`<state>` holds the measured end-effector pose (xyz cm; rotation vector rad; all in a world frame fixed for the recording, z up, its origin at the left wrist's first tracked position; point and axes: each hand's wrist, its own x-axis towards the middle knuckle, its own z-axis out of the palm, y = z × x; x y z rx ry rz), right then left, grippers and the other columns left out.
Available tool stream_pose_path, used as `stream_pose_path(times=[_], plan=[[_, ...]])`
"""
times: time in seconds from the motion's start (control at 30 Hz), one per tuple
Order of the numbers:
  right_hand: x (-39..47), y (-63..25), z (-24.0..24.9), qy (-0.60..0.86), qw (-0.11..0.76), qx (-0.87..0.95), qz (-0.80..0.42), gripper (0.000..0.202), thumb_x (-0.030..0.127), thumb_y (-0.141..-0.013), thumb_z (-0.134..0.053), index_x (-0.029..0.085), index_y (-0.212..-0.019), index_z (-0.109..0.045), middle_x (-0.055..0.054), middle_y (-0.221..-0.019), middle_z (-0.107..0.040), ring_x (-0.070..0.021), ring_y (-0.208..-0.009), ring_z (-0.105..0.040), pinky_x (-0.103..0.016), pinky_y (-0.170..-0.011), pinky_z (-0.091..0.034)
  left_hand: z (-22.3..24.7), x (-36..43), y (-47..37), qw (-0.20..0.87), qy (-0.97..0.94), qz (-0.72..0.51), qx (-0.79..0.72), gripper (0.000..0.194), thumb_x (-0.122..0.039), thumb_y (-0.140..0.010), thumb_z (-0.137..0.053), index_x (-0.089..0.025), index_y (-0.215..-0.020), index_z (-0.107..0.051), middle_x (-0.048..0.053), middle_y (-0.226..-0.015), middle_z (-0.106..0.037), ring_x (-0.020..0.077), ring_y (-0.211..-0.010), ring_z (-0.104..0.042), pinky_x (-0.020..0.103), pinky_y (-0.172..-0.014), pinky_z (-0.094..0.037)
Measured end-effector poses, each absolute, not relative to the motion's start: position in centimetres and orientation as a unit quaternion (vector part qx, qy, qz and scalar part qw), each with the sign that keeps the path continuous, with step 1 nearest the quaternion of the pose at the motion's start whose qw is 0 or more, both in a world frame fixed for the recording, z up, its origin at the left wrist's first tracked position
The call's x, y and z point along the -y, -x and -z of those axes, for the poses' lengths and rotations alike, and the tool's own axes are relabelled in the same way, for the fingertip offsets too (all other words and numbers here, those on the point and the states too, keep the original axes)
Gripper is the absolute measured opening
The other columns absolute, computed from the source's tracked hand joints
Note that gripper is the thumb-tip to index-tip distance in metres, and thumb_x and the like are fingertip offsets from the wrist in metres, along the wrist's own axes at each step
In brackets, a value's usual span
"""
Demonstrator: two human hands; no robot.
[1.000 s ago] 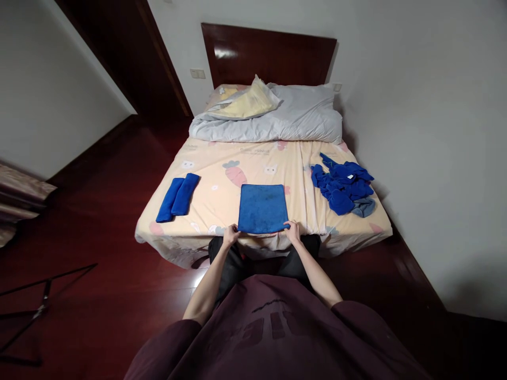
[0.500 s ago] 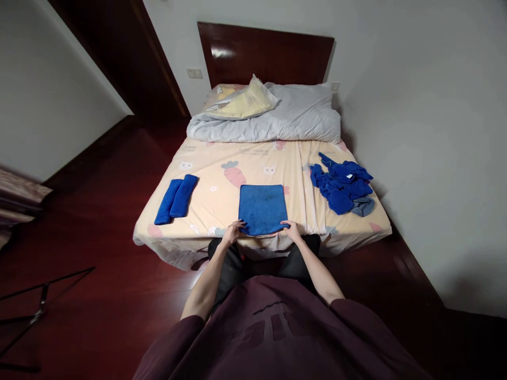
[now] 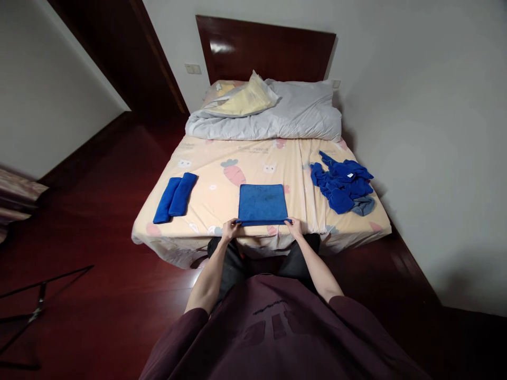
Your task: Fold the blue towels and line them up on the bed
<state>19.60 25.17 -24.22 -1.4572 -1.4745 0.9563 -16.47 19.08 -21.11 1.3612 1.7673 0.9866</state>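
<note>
Blue towel (image 3: 262,202) lies on the bed (image 3: 214,206); left hand (image 3: 230,229) and right hand (image 3: 294,228) pinch its seven and five o'clock corners between their fingers, presumably for an even near edge; rolled towels (image 3: 184,195) at nine o'clock.

Dim light puts glare on the headboard (image 3: 269,50) and floor (image 3: 114,248), soft shadow on the right-hand wall (image 3: 420,132).

2 hands (image 3: 231,229), 1 sq cloth (image 3: 262,203) & 2 blue bundles (image 3: 183,195) are counted. 1 blue heap (image 3: 340,198) is noted, pcs uncountable. 1 bed (image 3: 209,154), 1 headbd (image 3: 269,50) & 2 wall plates (image 3: 193,69) are seen.
</note>
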Motion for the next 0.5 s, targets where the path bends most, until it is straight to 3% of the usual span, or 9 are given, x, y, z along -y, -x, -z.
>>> stream_pose_path(times=[0.17,0.3,0.5], plan=[[-25.2,-20.3,24.3,0.591,0.413,0.579,-0.382,0.037,0.055,-0.075,-0.071,0.018,-0.082,-0.072,-0.009,-0.075,-0.075,-0.0255,-0.077,-0.071,-0.034,-0.070,-0.058,21.6,-18.4,16.5,0.341,-0.509,-0.381,-0.693,0.023,-0.040,-0.085,-0.061,-0.019,-0.080,-0.069,0.006,-0.076,-0.071,0.0230,-0.080,-0.067,0.033,-0.081,-0.053],[-25.0,-19.9,24.8,0.604,0.416,0.570,-0.370,0.041,0.059,-0.076,-0.070,0.018,-0.083,-0.070,-0.006,-0.069,-0.070,-0.0230,-0.069,-0.068,-0.032,-0.066,-0.056,22.1,-18.0,15.8,0.337,-0.503,-0.382,-0.698,0.028,-0.044,-0.090,-0.057,-0.019,-0.081,-0.066,0.005,-0.074,-0.067,0.0217,-0.080,-0.064,0.031,-0.079,-0.051],[-25.4,-19.2,25.2,0.623,0.413,0.563,-0.353,0.037,0.059,-0.080,-0.066,0.022,-0.076,-0.064,-0.005,-0.065,-0.067,-0.0220,-0.065,-0.065,-0.030,-0.062,-0.053,22.6,-18.0,15.4,0.323,-0.501,-0.378,-0.708,0.024,-0.038,-0.092,-0.055,-0.019,-0.080,-0.064,0.004,-0.073,-0.064,0.0203,-0.075,-0.061,0.031,-0.079,-0.049]])
